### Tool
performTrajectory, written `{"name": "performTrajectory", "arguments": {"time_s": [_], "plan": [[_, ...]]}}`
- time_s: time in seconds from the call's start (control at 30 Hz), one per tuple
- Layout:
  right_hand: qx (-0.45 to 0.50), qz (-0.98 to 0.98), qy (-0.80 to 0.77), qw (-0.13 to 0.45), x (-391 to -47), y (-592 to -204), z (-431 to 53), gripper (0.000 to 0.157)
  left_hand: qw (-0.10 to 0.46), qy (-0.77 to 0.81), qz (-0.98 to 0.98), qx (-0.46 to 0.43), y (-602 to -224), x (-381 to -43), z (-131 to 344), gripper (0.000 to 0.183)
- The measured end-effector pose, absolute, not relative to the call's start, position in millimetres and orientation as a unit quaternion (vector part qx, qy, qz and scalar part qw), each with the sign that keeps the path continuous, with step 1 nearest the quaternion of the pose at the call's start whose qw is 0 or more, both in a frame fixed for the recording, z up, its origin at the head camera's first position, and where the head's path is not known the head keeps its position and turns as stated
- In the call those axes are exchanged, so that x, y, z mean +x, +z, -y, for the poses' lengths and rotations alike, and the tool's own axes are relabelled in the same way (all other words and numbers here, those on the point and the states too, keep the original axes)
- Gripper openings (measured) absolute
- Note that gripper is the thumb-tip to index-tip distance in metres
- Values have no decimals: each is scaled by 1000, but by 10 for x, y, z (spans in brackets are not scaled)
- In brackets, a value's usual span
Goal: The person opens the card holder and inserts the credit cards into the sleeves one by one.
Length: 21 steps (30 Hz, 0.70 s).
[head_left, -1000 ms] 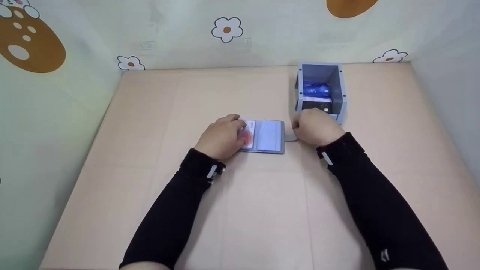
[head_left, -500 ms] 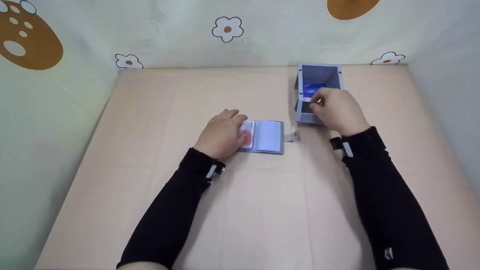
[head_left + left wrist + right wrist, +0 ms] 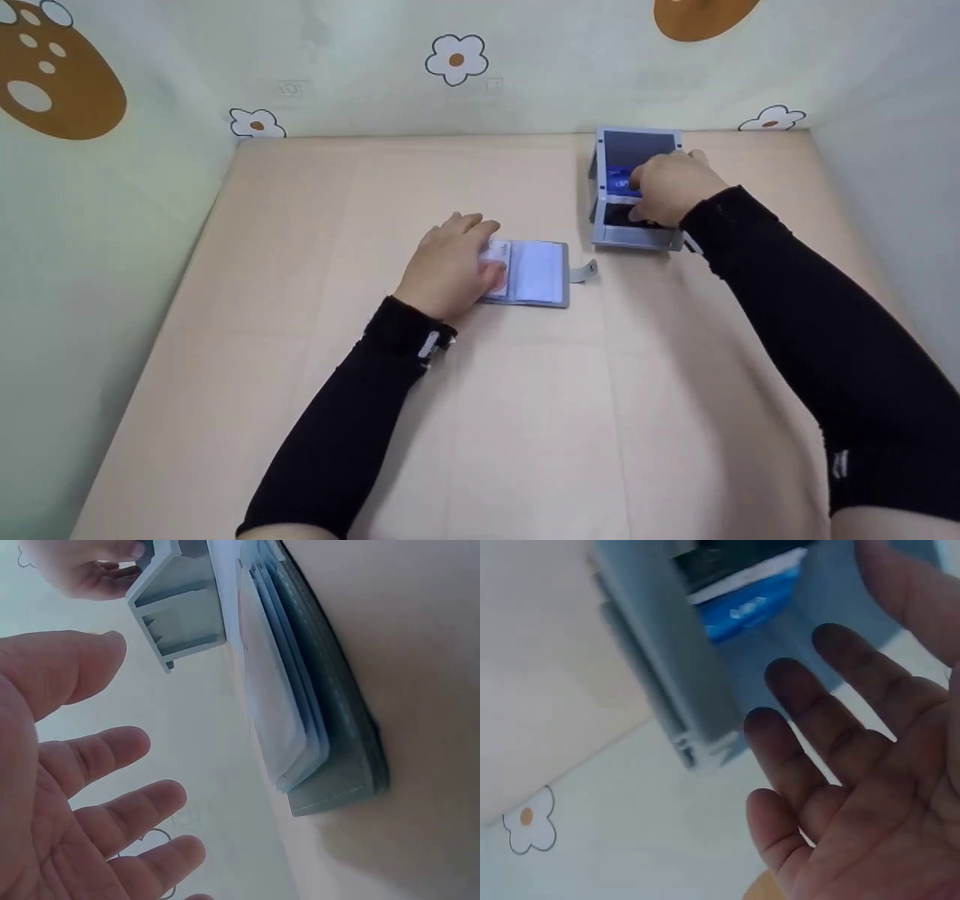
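A small grey card holder (image 3: 566,274) lies unfolded on the table, with clear sleeves and a white-and-red card (image 3: 495,270) on its left side. Over that side is my left hand (image 3: 448,266). Its fingers are spread beside the holder's sleeves (image 3: 281,690) in the left wrist view, gripping nothing. At the grey-blue box (image 3: 637,238), my right hand (image 3: 679,184) reaches in over the opening with thumb and fingers apart. A blue card (image 3: 750,609) and a black card (image 3: 739,559) are inside the box, partly hidden by the hand in the head view.
The holder's strap (image 3: 583,271) sticks out to the right, short of the box. Behind the table (image 3: 525,420) rises a wall covering (image 3: 360,67) with printed flowers, close to the box's far end.
My right hand has let go of the holder's strap and moved up and right to the box, its fingers now parted over the cards. The left hand has barely shifted.
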State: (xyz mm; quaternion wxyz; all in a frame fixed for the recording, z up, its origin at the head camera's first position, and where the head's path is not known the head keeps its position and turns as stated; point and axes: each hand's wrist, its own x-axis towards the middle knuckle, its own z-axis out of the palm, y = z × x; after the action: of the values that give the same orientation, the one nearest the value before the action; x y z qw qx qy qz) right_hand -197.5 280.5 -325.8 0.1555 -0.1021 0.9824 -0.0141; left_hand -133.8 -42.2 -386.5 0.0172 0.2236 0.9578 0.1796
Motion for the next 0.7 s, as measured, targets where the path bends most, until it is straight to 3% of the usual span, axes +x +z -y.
{"name": "performTrajectory", "arguments": {"time_s": [0.7], "plan": [[-146, -976, 62, 148, -2185, -3563, -2797, 30, 15, 177, -958, 225, -3875, -1326, 394, 59]]}}
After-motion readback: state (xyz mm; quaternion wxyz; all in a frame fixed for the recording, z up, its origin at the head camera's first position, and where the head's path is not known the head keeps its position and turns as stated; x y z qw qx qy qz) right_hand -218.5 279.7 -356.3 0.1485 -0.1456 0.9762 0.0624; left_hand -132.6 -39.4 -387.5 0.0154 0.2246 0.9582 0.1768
